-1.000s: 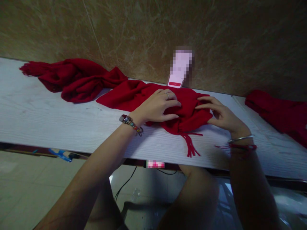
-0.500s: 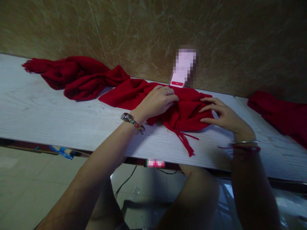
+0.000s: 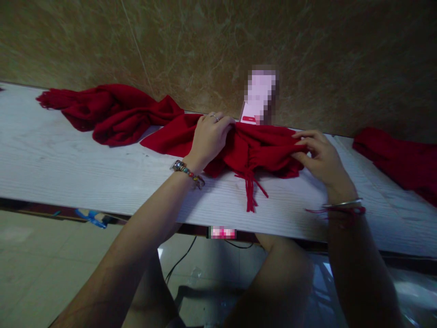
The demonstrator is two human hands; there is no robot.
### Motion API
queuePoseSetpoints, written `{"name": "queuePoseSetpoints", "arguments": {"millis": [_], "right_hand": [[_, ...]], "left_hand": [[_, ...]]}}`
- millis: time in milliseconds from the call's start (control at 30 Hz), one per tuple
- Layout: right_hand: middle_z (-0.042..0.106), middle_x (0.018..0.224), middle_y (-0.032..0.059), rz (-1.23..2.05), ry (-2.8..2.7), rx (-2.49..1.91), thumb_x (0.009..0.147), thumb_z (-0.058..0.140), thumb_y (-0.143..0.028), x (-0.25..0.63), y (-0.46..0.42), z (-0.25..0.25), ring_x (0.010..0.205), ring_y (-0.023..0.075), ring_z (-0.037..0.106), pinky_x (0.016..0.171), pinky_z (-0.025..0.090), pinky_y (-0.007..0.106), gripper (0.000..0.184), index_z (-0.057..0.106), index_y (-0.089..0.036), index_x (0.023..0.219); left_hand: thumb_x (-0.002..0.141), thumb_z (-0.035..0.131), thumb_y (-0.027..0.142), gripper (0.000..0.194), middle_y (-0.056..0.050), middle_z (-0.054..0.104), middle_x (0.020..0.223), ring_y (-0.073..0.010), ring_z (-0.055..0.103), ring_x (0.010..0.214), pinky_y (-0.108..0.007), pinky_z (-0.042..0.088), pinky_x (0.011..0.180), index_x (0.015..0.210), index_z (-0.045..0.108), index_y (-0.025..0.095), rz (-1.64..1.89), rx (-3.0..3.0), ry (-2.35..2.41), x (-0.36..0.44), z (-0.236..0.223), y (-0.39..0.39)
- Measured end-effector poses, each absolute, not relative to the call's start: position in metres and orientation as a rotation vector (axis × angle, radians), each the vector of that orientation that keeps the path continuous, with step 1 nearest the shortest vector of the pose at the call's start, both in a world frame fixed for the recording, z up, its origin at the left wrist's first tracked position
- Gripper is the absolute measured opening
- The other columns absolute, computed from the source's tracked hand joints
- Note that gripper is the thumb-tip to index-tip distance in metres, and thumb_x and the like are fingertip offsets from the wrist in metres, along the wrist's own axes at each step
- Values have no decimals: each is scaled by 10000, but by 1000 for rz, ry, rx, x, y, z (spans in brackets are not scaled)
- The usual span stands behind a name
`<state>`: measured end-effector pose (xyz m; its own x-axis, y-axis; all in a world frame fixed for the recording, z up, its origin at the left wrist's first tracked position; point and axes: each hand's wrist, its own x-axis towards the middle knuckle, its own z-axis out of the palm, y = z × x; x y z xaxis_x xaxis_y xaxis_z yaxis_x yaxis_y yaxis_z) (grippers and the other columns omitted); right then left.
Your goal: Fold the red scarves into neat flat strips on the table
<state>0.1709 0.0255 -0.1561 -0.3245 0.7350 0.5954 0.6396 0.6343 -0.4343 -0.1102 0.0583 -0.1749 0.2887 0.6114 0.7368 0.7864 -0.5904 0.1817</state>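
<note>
A crumpled red scarf (image 3: 239, 152) lies on the white wood-grain table, with fringe hanging toward the front edge. My left hand (image 3: 211, 136), a ring on one finger, is closed on the scarf's upper middle part, its fingertips partly hidden in the cloth. At the scarf's right end, my right hand (image 3: 314, 152) pinches a fold between thumb and fingers. Bunched red cloth with a fringed end (image 3: 112, 111) stretches to the left, close against the scarf; whether the two are one piece I cannot tell.
More red cloth (image 3: 396, 159) lies at the right of the table (image 3: 85, 168). Behind the scarf, a phone-like pink panel (image 3: 259, 95), partly blurred out, leans on the marbled wall (image 3: 191, 54). A blue item (image 3: 92, 217) hangs below the front edge, and a black cable runs beneath.
My left hand has moved left along the scarf. My right fingers, spread on the cloth before, have closed on its right end. The fringe has swung left and the right part is bunched narrower.
</note>
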Motion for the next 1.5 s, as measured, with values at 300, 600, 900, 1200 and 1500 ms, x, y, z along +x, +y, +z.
{"name": "queuePoseSetpoints", "arguments": {"millis": [300, 600, 900, 1200, 1500], "right_hand": [[530, 547, -38, 431, -1220, -1209, 634, 590, -257, 175, 45, -162, 598, 147, 509, 647, 455, 333, 51, 555, -229, 609], [535, 554, -38, 609, -1097, -1128, 583, 629, -295, 180, 46, -163, 534, 134, 475, 599, 470, 328, 96, 555, -237, 601], [484, 529, -43, 673, -1279, -1130, 652, 572, -291, 173, 45, -168, 495, 113, 432, 465, 352, 265, 88, 515, -234, 616], [519, 552, -57, 500, -1129, -893, 552, 597, -258, 162, 39, -156, 537, 75, 437, 516, 349, 231, 91, 536, -194, 575], [606, 872, 20, 167, -1660, -1059, 605, 561, -122, 176, 32, -158, 850, 187, 583, 751, 486, 359, 209, 626, -234, 769]], "left_hand": [[964, 339, 255, 275, -49, 657, 907, -193, 581, 890, -334, 427, 769, 961, 608, 198, -1210, -2321, -1257, -102, -176, 56], [971, 336, 292, 279, -45, 650, 838, -185, 582, 845, -324, 427, 759, 935, 596, 198, -1227, -2314, -1292, -105, -180, 62], [897, 403, 142, 245, -66, 612, 1023, -202, 541, 974, -359, 417, 828, 1035, 596, 202, -1202, -2356, -1112, -96, -177, 48], [864, 565, 313, 260, -78, 644, 1015, -229, 515, 1032, -382, 361, 899, 1085, 630, 194, -702, -2681, -633, -77, -175, 32], [954, 372, 186, 269, -33, 635, 912, -172, 534, 919, -337, 373, 842, 1037, 626, 208, -1020, -2482, -832, -88, -170, 37]]}}
